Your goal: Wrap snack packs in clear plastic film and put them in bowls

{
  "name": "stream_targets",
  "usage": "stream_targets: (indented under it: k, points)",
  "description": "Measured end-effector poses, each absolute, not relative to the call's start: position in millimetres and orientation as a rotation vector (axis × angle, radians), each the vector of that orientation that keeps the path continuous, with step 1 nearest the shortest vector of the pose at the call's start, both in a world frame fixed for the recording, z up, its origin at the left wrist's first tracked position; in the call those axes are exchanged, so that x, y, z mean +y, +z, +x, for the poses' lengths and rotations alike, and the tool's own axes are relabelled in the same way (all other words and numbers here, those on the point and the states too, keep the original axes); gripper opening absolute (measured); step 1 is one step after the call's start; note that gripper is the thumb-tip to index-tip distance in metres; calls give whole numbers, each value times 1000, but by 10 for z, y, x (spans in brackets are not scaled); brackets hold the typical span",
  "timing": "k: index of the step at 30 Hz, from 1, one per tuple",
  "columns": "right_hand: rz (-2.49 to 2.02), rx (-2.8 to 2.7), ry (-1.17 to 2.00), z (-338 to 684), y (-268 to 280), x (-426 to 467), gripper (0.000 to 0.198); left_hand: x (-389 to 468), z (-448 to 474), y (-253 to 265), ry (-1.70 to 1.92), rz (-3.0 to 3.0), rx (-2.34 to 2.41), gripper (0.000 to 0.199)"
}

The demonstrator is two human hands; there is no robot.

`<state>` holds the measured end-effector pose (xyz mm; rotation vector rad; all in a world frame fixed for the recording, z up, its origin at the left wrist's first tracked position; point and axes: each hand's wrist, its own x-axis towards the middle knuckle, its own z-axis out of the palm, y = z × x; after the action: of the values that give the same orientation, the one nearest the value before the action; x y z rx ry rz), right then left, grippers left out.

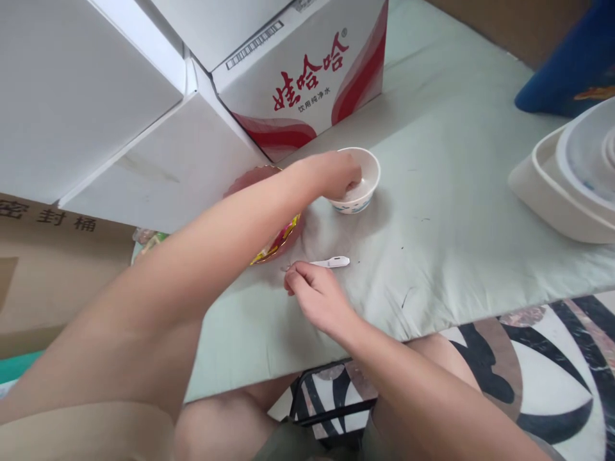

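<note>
My left hand (pixel 342 174) reaches down into a small white bowl (pixel 369 168) with a blue pattern low on its outside. Its fingers are curled inside the rim, and what they hold, if anything, is hidden. Nearer to me, the closed fingers of my right hand (pixel 317 294) are around a slim white-handled tool (pixel 336 262); the handle sticks out to the right, its middle hidden behind the hand. Under my left forearm is a reddish see-through dish (pixel 254 176) with a scalloped rim. Yellow and pink wrapped pieces (pixel 283 240) lie in it, partly covered by the arm.
White cartons (pixel 173 160) and a white-and-red water box (pixel 307 83) stand behind and left. A brown cardboard box (pixel 57 269) is at far left. White plastic containers (pixel 557 186) and a blue object (pixel 567 77) are at right on the pale cloth (pixel 456 224).
</note>
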<state>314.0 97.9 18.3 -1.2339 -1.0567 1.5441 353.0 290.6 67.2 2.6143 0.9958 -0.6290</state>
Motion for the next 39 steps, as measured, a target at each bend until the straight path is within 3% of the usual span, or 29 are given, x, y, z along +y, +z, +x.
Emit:
stream_targets:
  k: [3, 7, 10, 13, 16, 19, 23, 27, 32, 39]
  points:
    - [-1234, -1050, 1535, 3116, 167, 973, 24, 2839, 3626, 596, -564, 2490, 1074, 17]
    - [-1250, -1035, 1494, 3121, 152, 961, 25, 2800, 3355, 927, -459, 2546, 1011, 15]
    - [-1246, -985, 1342, 3183, 140, 965, 24, 2661, 2709, 1229, 72, 2743, 913, 21]
    - [-1316, -917, 1132, 3297, 114, 1008, 24, 2342, 1833, 1232, 454, 2704, 1197, 19]
    - [-1508, -937, 885, 3420, 69, 1110, 53, 1995, 1099, 919, 209, 2508, 1532, 46]
    - [-1711, -992, 724, 3496, 7, 1233, 52, 1810, 797, 564, 38, 2459, 1568, 67]
    - [-1804, -993, 651, 3546, -58, 1337, 26, 1824, 937, 389, 103, 2562, 1508, 50]
    - [-1827, -969, 576, 3652, -57, 1383, 43, 1913, 1174, 429, 67, 2613, 1439, 45]
    - [-1806, -949, 493, 3897, 20, 1323, 21, 2033, 1459, 452, 38, 2629, 1367, 44]
    - [-1803, -824, 273, 4315, 82, 904, 17, 2382, 2400, 421, 60, 2694, 1232, 43]
